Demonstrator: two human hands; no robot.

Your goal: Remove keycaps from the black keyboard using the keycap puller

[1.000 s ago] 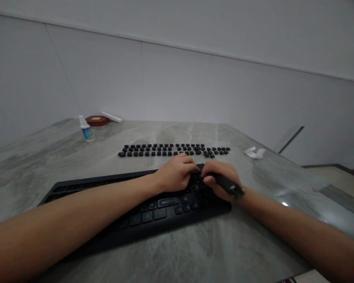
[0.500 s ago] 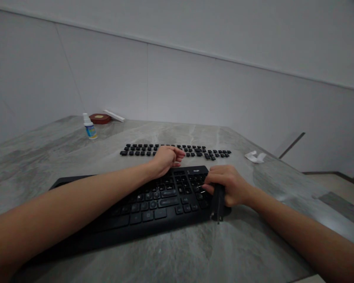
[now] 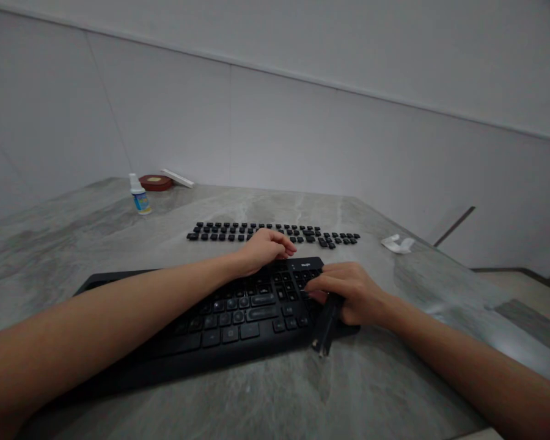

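A black keyboard (image 3: 238, 360) lies at a slant before me, several of its keys lifted off and bare sockets showing in the upper and right part. Across the top edge of its middle rests my left hand (image 3: 270, 249), palm down, fingers loosely bent and slightly apart, nothing visible in them. Over the number pad, my right hand (image 3: 348, 287) is closed around a black-handled keycap puller (image 3: 327, 327). The handle tilts toward me; its wire end is mostly hidden at the keys. Behind the keyboard, removed black keycaps (image 3: 220, 231) stand in rows, partly covered by my left hand.
A white spray bottle (image 3: 140, 198) with a blue label stands at the back left. Near it are a dark red case (image 3: 156, 183) and a white flat bar (image 3: 178, 178). Crumpled white tissue (image 3: 398, 244) lies on the right of the grey marbled table (image 3: 275, 403).
My left hand has slid slightly to the right. My right hand has tipped the puller, so the handle's near end swings left and down; its fingers have moved a little left over the keys.
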